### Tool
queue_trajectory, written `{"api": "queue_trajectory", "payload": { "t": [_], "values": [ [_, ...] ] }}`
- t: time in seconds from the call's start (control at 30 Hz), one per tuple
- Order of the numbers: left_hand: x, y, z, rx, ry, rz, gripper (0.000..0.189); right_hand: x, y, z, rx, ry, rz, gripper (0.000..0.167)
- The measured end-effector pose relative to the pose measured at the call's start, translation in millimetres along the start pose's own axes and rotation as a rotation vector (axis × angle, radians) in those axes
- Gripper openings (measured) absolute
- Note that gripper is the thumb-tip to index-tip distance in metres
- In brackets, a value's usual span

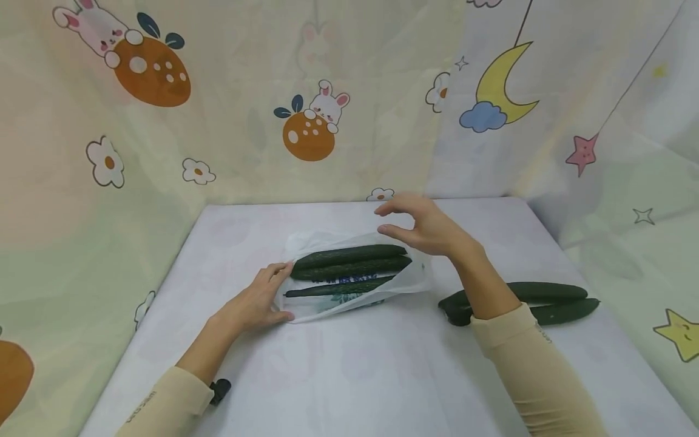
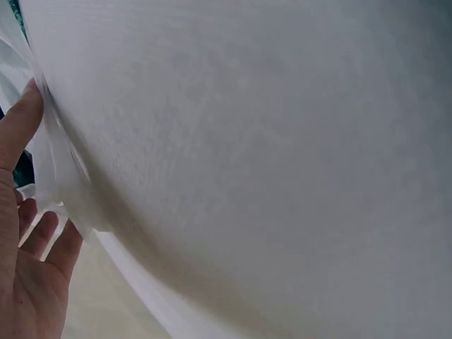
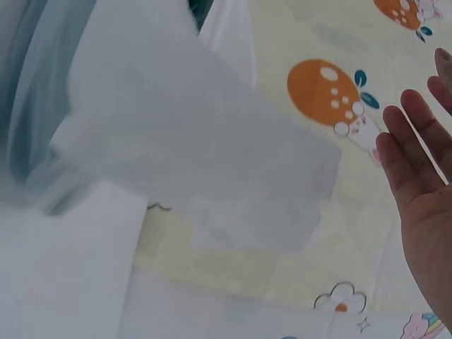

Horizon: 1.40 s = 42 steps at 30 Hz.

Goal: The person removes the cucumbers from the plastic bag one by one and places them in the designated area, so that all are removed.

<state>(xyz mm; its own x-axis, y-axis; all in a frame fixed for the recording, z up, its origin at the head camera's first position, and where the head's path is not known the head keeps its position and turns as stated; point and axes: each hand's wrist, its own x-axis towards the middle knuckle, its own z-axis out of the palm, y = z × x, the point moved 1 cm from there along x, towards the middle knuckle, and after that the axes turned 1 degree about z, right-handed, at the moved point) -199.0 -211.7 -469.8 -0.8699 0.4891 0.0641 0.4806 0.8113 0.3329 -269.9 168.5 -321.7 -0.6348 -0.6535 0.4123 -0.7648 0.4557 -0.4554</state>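
Spanning the left end of the plastic bag (image 1: 412,280), my left grip (image 1: 262,297) is spread wide, fingertips towards the far corner, thumb at the near one, no pinch that I can see; that reach, I'd say, stops the flimsy bag from sliding. And over at the other end, my right grip (image 1: 428,227) hovers just above, thumb and fingers well parted, nothing between them, probably placed there to have that end within reach. Now look at the load: two thick cucumbers (image 1: 349,255) side by side and a thinner cucumber (image 1: 335,289) nearer me, all lying lengthwise along the bag, likely because that's how they fit. The bag's near edge rises beside the thinner one; whether any of it covers them, I can't tell. Farther right, more cucumbers (image 1: 565,311) rest on the white surface (image 1: 349,376), partly hidden by my forearm (image 1: 488,285), well apart, perhaps to leave the bag room.
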Motion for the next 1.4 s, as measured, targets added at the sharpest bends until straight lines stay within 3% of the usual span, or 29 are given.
{"api": "queue_trajectory", "payload": {
  "t": [0.4, 0.57, 0.83, 1.07, 1.23, 1.4],
  "values": [
    [1.2, -8.5, 3.0, -0.107, 0.021, 0.004, 0.111, 45.6, -22.4, 32.0, 0.068, -0.249, 0.061, 0.036],
    [3.0, -8.4, 2.0, -0.127, 0.023, -0.033, 0.111, 56.4, -21.5, 49.0, 0.082, -0.288, 0.049, 0.035],
    [4.4, -12.0, 5.0, -0.135, 0.018, -0.047, 0.109, 67.1, -10.5, 73.1, 0.168, -0.377, 0.111, 0.038],
    [1.9, -15.6, 9.4, -0.152, 0.023, -0.018, 0.083, 67.3, 2.4, 93.9, 0.178, -0.53, 0.182, 0.043],
    [0.2, -16.5, 6.0, -0.159, 0.03, 0.002, 0.069, 67.2, 9.9, 98.2, 0.163, -0.569, 0.212, 0.045],
    [2.5, -18.7, 3.6, -0.157, 0.023, 0.011, 0.069, 68.4, 16.1, 98.4, 0.142, -0.596, 0.239, 0.046]
  ]
}}
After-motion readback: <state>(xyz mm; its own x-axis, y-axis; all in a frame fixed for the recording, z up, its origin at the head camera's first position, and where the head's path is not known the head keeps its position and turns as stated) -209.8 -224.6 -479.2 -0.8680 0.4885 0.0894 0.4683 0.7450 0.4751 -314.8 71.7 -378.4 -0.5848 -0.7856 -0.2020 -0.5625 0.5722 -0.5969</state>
